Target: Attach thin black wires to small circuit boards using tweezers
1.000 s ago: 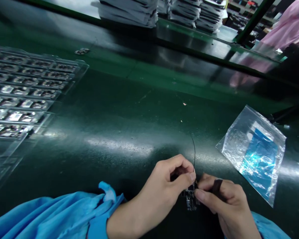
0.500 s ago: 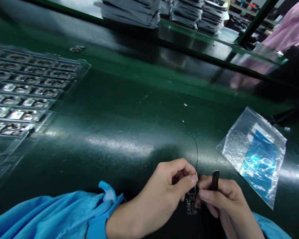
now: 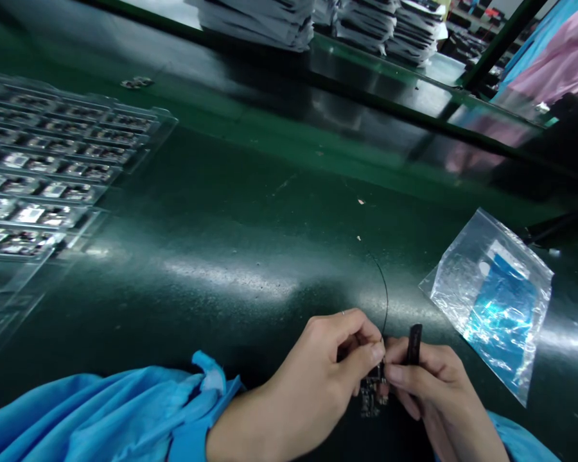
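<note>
My left hand [image 3: 313,378] is closed, thumb and forefinger pinched at the lower end of a thin black wire [image 3: 386,292] where it meets a small circuit board [image 3: 370,396]. Upward from the pinch, the wire curves away over the table. My right hand [image 3: 436,382] is closed round a slim black tool [image 3: 415,343], whose blunt end sticks up above the fingers. Its working end is hidden by the hand, so its kind does not show. The right fingertips meet the left ones at the board, which is partly covered by both hands.
To the left lie clear plastic trays [image 3: 166,128] of small circuit boards. A zip bag [image 3: 457,269] with a blue sheet inside lies at the right. One loose part [image 3: 137,83] rests beyond the trays. Stacked grey sheets [image 3: 255,22] stand on the shelf behind; pink cloth [image 3: 559,61] shows at upper right.
Both hands stay together at the board with nearly the same grips. The wire has shifted slightly right, and the black tool stands a little higher.
</note>
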Available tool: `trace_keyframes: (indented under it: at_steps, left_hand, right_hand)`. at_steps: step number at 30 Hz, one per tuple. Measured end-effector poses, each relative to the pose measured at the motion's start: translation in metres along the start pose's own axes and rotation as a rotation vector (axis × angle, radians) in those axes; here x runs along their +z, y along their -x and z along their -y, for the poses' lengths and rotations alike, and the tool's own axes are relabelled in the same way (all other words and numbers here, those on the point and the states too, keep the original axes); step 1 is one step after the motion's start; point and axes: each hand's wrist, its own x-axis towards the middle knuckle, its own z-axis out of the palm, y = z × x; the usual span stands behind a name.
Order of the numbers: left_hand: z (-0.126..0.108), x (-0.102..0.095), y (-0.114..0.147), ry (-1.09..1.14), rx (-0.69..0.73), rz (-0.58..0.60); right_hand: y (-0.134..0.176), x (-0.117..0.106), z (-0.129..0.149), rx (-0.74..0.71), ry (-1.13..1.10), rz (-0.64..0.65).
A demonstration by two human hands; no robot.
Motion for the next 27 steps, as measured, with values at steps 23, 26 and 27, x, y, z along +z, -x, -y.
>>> trace_keyframes:
  at_steps: [23,26,27]
  left_hand:
    - [-0.0047,-0.0007,0.0006,-0.12,0.025,0.064]
    - [-0.0017,-0.0004,0.0002,-0.111,0.035,0.078]
    - [-0.0009,-0.0005,0.0001,-0.116,0.035,0.077]
  right_hand:
    - [-0.001,-0.0027,-0.0018,-0.019,0.074,0.037]
    - [-0.0015,-0.0061,-0.0055,-0.032,0.096,0.068]
    - [-0.0014,-0.0072,-0.0067,-0.032,0.099,0.071]
